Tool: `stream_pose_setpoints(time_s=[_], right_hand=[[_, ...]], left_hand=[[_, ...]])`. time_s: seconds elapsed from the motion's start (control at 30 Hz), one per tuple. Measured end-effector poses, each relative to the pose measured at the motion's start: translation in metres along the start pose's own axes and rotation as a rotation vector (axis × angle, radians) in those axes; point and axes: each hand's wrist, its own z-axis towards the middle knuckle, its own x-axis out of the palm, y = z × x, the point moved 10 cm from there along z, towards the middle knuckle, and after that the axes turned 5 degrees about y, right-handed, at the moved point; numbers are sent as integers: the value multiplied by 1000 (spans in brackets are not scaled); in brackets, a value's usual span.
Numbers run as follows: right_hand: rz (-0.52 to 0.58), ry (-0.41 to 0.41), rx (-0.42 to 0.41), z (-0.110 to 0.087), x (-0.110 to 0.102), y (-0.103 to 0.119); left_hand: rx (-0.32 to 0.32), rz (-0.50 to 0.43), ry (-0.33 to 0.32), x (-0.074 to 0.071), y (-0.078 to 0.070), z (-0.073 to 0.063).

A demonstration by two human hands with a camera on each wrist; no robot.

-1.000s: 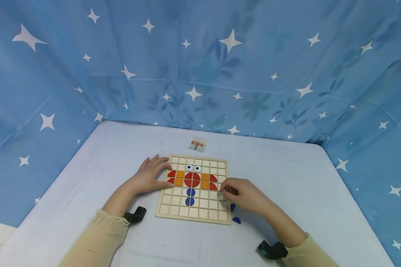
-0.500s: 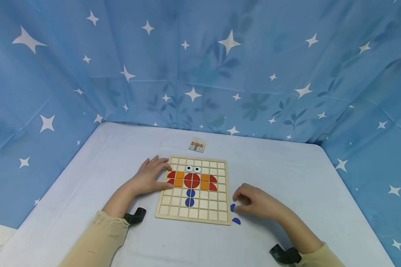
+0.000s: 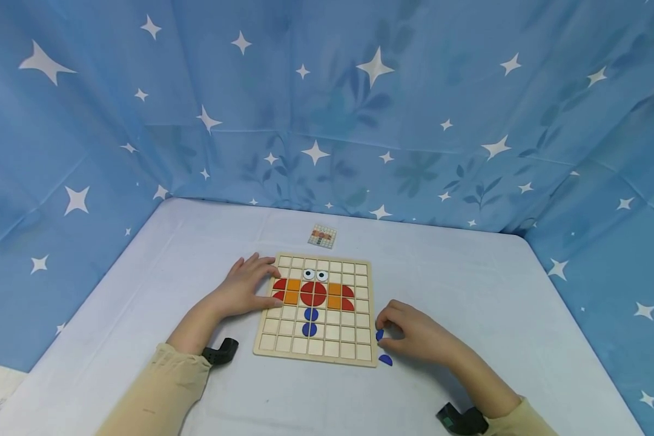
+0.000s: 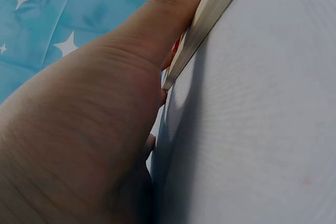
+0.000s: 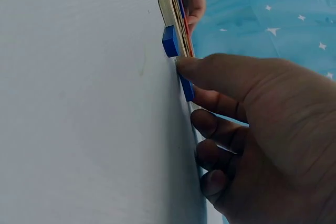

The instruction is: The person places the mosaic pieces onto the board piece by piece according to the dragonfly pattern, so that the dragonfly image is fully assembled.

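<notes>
A wooden grid board lies on the white table, with red, orange and blue pieces and two eye discs set in its cells. My left hand rests at the board's left edge, thumb on the rim and fingers spread toward the upper corner. Just off the right edge, my right hand pinches a blue half-circle piece between thumb and index finger, the other fingers loosely bent. The piece shows behind the thumb in the right wrist view. A second blue half-circle lies flat nearer me.
Beyond the board lies a small pattern card with a similar picture. A blue curtain with white stars hangs behind the table and along both sides. Black wrist cameras sit on both forearms.
My right hand has moved from above the board's right edge down to the loose blue half-circle, and its thumb and index finger have come together on it. The left hand has stayed put.
</notes>
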Motion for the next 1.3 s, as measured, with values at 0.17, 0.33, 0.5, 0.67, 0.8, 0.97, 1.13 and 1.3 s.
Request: stream_pose_setpoints(time_s=[0.17,0.33,0.5,0.67,0.8,0.97,1.13,1.3], right_hand=[[38,10,-1,0,0,-6],[76,-2,0,0,-3,-13],[73,-6,0,1,-3,-14],[70,-14,10,1,-2,-13],[74,-17,12,1,-4,-12],[97,-25,1,2,-9,-5],[173,2,-33,7,-10,9],[240,45,-50,17,-5,29]], left_hand=[[-2,5,-3,1,1,1],[5,6,-7,1,1,1],[12,3,-6,1,0,1],[12,0,-3,1,1,1],[7,-3,-3,1,1,1],[3,-8,-3,0,0,1],[5,-1,-9,0,0,1],[-1,-2,-5,1,2,1]])
